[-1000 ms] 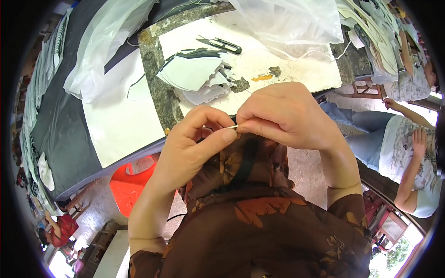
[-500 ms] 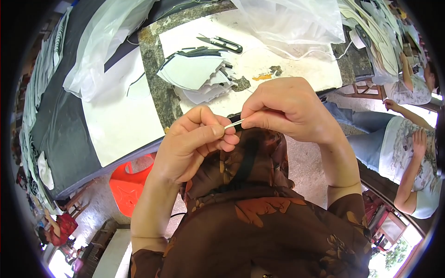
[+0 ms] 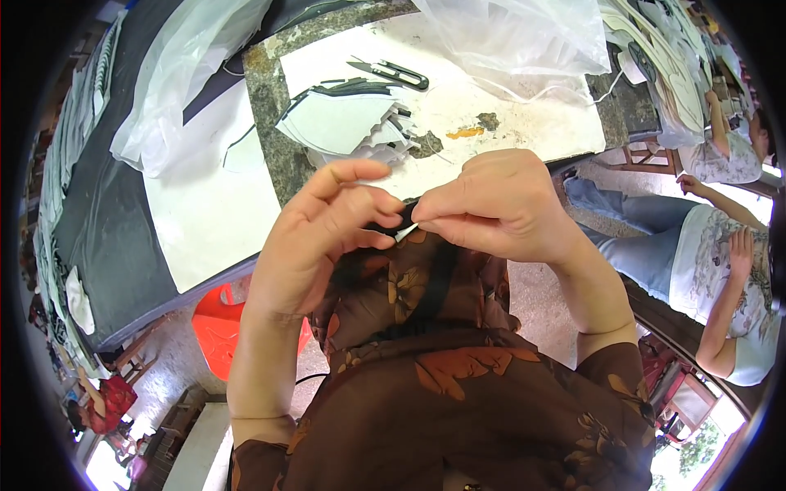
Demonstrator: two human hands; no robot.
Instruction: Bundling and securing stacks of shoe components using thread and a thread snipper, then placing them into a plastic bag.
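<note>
"What moved?"

"Fingers on the left hand (image 3: 307,225) have come apart. Half a second ago they pinched the thin white strip (image 3: 407,232) and the pointer finger was bent. Now that hand is partly open, and one finger sticks out toward the table (image 3: 266,90)."

"Is it touching the strip?"

"I can't tell. Its lower fingertip is right beside the end of it."

"And the right hand (image 3: 503,209)?"

"It is closed, with thumb and finger squeezed on the other end. It has moved a bit closer to the left hand."

"So where is the strip?"

"Between the two hands, above the brown flowery clothes (image 3: 393,282), near the table's edge."

"What's on the table?"

"Some black thread snips (image 3: 401,75), lying just past a messy pile of white cut pieces (image 3: 336,127) with black edges. A cloudy plastic bag (image 3: 524,33) is near the far side."

"And that red thing?"

"A red plastic stool (image 3: 217,335), low down past the left arm."
</note>
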